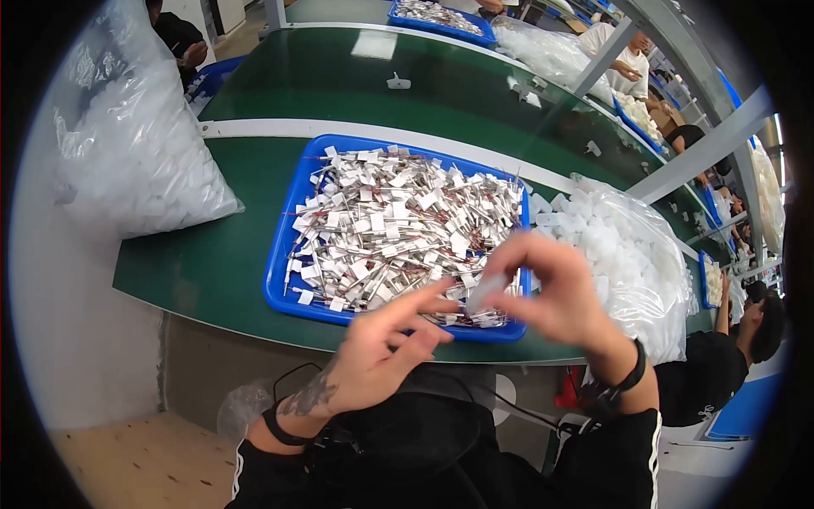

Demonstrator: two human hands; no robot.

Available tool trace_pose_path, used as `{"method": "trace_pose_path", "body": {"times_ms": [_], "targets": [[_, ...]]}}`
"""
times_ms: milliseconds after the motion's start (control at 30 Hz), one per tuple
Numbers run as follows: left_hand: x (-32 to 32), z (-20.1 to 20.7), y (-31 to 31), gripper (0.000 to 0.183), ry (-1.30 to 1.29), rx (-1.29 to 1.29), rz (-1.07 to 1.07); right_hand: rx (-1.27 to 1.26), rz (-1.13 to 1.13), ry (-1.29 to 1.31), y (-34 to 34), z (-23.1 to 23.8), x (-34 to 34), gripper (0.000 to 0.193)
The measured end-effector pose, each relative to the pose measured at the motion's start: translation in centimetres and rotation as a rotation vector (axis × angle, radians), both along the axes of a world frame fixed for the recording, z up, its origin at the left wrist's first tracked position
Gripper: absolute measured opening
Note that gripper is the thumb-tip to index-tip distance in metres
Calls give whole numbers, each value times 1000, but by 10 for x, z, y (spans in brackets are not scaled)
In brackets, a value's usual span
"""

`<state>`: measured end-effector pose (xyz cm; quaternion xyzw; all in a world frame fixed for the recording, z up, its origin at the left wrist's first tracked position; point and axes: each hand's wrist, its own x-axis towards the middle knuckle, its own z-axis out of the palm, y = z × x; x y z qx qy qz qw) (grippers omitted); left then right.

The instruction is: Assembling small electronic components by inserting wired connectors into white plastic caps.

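Observation:
Over the near edge of a blue tray, both my hands are raised. My right hand pinches a translucent white plastic piece between thumb and fingers; motion blurs its outline. My left hand has its index finger stretched toward that piece and its thumb apart, with nothing I can make out between them. Heaped in the tray are many small parts with white tabs, thin metal stems and reddish wires. To the right of the tray, a clear bag spills similar translucent white pieces.
A large clear bag of white pieces stands at the left on the green bench. Beyond a pale rail runs a green conveyor belt carrying a few white pieces. A co-worker in black sits close on my right.

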<state>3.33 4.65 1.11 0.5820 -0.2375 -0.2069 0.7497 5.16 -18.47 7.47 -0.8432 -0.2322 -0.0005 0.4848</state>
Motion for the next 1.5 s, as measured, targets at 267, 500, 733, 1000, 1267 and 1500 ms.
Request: {"method": "trace_pose_path", "body": {"times_ms": [267, 500, 733, 1000, 1267, 1500], "targets": [[-2, -9, -4, 27, 217, -243, 149, -128, -350, -15, 8, -38, 43, 36], [-1, 4, 3, 36, 260, -254, 231, -429, -469, -267, -6, -34, 48, 9], [6, 3, -27, 44, 203, -228, 92, 517, -463, 301, 4, -21, -5, 14], [-1, 12, -42, 17, 42, 47, 88, 613, -404, 74, 17, -30, -56, 18], [-4, 15, -39, 7, 77, 115, -191, -119, -106, -424, -15, 0, -53, 40], [-11, 13, -48, 10, 33, 190, -192, -326, 77, -493, -29, -14, -73, 28]]}}
